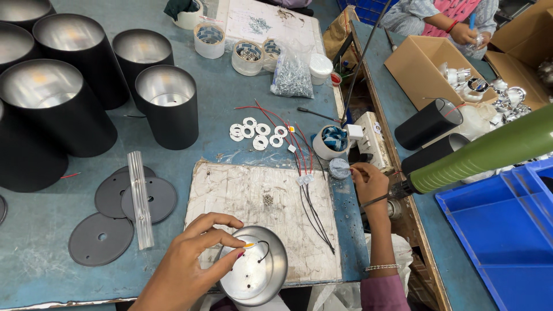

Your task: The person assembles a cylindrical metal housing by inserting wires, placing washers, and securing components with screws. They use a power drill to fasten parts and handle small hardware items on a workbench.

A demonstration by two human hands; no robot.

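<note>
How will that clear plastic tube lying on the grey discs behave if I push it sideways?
The clear tube looks round and smooth, so it would probably roll rather than slide. It rests partly across the grey discs, so it may rock off their edges onto the blue table. It appears thin-walled and long, likely light and fairly stiff, though possibly brittle.

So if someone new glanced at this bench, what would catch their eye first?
Probably the cluster of tall black cylinders with shiny silver insides, filling the far left of the blue table. Next, the green tool slanting in from the right toward the right hand. Nearest the camera, the left hand rests on a round metal reflector on a worn white board.
</note>
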